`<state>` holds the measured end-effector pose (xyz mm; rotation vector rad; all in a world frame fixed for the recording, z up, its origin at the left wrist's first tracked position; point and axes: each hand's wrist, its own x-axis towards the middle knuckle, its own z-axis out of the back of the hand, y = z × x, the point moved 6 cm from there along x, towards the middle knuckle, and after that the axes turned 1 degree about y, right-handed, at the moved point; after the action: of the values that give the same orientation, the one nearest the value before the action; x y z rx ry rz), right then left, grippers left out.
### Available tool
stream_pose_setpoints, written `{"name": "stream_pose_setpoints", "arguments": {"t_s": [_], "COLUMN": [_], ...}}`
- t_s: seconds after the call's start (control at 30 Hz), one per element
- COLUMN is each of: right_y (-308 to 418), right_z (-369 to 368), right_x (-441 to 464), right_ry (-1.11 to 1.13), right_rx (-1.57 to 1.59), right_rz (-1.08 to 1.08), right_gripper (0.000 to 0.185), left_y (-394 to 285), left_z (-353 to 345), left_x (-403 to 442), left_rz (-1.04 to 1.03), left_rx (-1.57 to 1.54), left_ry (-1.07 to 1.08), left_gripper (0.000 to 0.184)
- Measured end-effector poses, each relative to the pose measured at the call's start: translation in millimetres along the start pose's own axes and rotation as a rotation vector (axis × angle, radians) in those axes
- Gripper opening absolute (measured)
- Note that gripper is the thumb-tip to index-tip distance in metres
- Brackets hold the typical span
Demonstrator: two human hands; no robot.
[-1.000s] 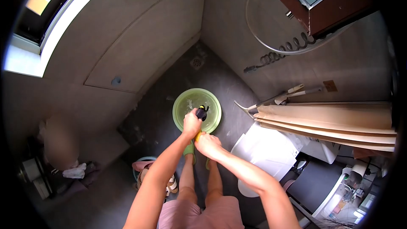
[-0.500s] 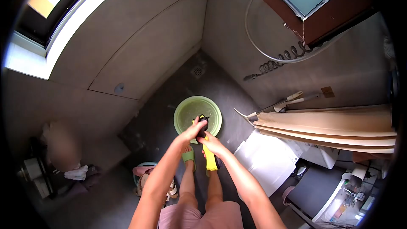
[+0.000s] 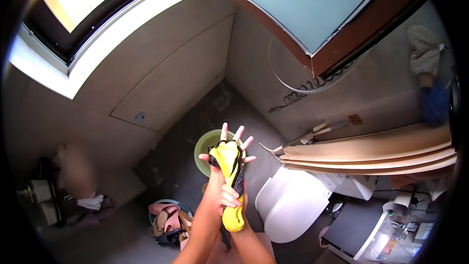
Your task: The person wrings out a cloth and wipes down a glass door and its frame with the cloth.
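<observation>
My left hand (image 3: 215, 171) is stretched out with its fingers spread, above the green basin (image 3: 199, 151). Across its palm lies a bright yellow and black piece of soft fabric (image 3: 225, 156); whether it is a sock or a glove I cannot tell. Lower down, the fingers of my right hand (image 3: 229, 196) are curled round the fabric. Its rounded yellow end hangs over my right wrist. The two hands overlap, and the fabric hides part of both. Most of the basin is behind them.
Left of my legs, a tub (image 3: 171, 222) holds several shoes. To the right are a white lidded toilet (image 3: 290, 208), folded tan panels (image 3: 371, 149), and a squeegee (image 3: 273, 150). A brown-framed cabinet (image 3: 312, 61) juts out overhead. A floor drain (image 3: 222, 102) lies near the far corner.
My left hand has gone from gripping the fabric's dark part to spread fingers. The fabric is now spread over it, while my right hand still grips lower down. The view has shifted.
</observation>
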<state>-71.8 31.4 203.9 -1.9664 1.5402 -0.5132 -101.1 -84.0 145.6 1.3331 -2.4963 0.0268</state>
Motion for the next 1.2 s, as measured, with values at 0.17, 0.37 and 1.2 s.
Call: {"name": "stream_pose_setpoints", "arguments": {"t_s": [0.17, 0.37, 1.2], "right_y": [10, 9, -25], "right_z": [-28, -54, -75], "right_x": [-9, -19, 1], "right_ry": [-0.148, -0.692, -0.711], "right_rx": [-0.304, -0.963, -2.885], "right_rz": [-0.014, -0.117, -0.339], "right_gripper": [0.047, 0.031, 0.049], "left_y": [-8, -28, -52], "left_z": [-16, -22, -90], "left_x": [20, -18, -8], "left_rz": [0.025, 0.088, 0.465], "left_rx": [0.114, 0.337, 2.247], "left_ry": [-0.037, -0.689, -0.732], "left_gripper": [0.033, 0.041, 0.034]}}
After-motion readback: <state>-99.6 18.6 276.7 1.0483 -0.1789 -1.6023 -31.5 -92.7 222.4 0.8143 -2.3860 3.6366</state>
